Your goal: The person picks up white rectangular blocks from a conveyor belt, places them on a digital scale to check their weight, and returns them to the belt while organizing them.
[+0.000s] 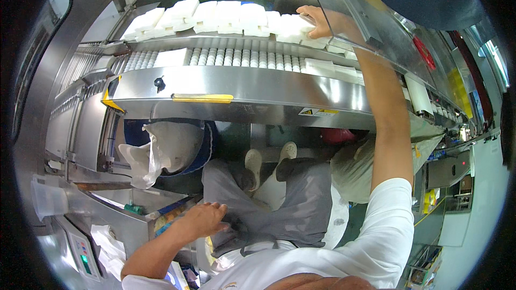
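Before me the roller conveyor [236, 58] runs from left to right, with a row of stacked packs [228, 17] behind it, my right fingers [307, 10] on that row's right part, a bag-lined bin [206, 154] below the conveyor's left half, and a scale [81, 248] to the left of my left fingers [218, 211].

White, flat packs [228, 16] sit in low stacks, close together, forming a long, slightly uneven row on the far side of the white rollers [236, 58].
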Tool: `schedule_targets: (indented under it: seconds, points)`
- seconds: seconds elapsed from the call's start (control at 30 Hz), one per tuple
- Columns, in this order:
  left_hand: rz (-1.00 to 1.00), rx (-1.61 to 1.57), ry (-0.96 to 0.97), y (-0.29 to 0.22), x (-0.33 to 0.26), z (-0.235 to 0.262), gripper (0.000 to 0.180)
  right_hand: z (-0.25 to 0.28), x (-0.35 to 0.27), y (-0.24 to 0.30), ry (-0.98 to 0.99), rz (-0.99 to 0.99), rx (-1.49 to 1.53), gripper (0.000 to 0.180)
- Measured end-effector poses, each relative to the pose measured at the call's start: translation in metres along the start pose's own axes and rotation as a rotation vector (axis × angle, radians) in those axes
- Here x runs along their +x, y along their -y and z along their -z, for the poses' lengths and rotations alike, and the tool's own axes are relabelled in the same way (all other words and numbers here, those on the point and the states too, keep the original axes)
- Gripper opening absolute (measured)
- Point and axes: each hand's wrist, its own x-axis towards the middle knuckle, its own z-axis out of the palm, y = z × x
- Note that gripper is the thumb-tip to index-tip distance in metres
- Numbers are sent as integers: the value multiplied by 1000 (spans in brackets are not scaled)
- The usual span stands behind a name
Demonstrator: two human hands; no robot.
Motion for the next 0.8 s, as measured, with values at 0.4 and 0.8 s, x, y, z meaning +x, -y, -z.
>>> schedule_targets:
  seconds: [0.4,0.8]
  points:
    - [67,-18,26,-14,-6,6,56,-15,-173,-15,-395,-318,49,48]
    - [110,-13,75,-3,11,4,60,-56,-419,-23,-341,-402,-225,56]
